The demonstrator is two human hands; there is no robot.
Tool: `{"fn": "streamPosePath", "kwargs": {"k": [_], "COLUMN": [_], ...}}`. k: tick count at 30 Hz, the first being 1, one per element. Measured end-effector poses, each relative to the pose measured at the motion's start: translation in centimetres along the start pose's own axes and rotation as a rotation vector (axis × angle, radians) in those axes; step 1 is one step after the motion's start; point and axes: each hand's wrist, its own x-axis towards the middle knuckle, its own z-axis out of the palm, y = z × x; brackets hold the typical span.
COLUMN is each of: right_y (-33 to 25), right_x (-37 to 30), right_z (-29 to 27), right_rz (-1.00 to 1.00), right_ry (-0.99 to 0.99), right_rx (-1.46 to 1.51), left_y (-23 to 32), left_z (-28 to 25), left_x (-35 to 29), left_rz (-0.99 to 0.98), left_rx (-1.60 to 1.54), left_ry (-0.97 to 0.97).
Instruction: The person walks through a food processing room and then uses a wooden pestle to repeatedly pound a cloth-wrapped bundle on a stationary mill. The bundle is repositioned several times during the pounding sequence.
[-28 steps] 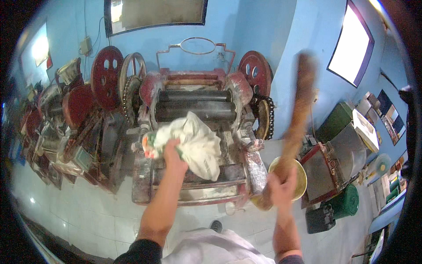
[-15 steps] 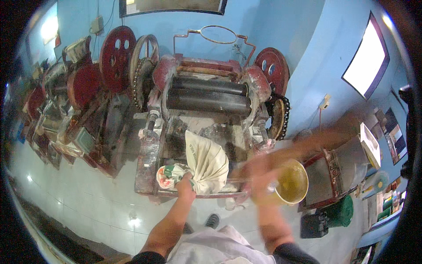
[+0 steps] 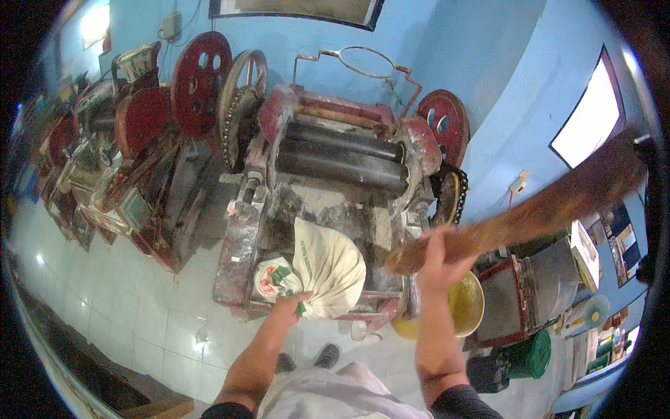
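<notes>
My left hand [image 3: 293, 307] is closed round the gathered neck of a cream cloth sack [image 3: 331, 269]. Its bunched end, with green and red print, lies to the left of my fingers. The sack rests at the near end of a roller machine [image 3: 342, 157] with two dark rollers. My right hand [image 3: 441, 269] grips a long brown wooden board [image 3: 544, 209] close to its near end. The board slants up to the far right, off the machine. Below that hand, partly hidden behind my right forearm, is a yellow bucket [image 3: 469, 304].
Whitish powder dusts the machine, whose red wheels [image 3: 444, 129] and chain stand at its sides. More roller machines [image 3: 132, 160] line the left. At right are a red-framed metal unit [image 3: 502, 300], a green bin [image 3: 528, 354] and a fan [image 3: 597, 311].
The board has swung upward at its far end and shows less blur. My right hand has risen slightly with it. My left hand stays on the sack; the whole view has shifted and tilted a little.
</notes>
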Motion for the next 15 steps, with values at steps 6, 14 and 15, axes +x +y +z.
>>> {"fn": "streamPosePath", "kwargs": {"k": [6,14,15], "right_y": [15.2,3.7,5.2], "right_x": [-17.9,-13.4,-13.6], "right_z": [-12.8,-12.9,-15.7], "right_rz": [0.854,0.559,0.501], "right_ry": [-0.813,-0.528,-0.448], "right_rx": [-0.750,-0.632,-0.608], "left_y": [1.0,15.0,14.9], "left_z": [2.0,14.8,17.6], "left_x": [2.1,-2.5,-5.1], "left_rz": [0.191,0.725,0.750], "left_rx": [-0.026,0.656,0.895], "left_ry": [0.035,-0.152,-0.209]}}
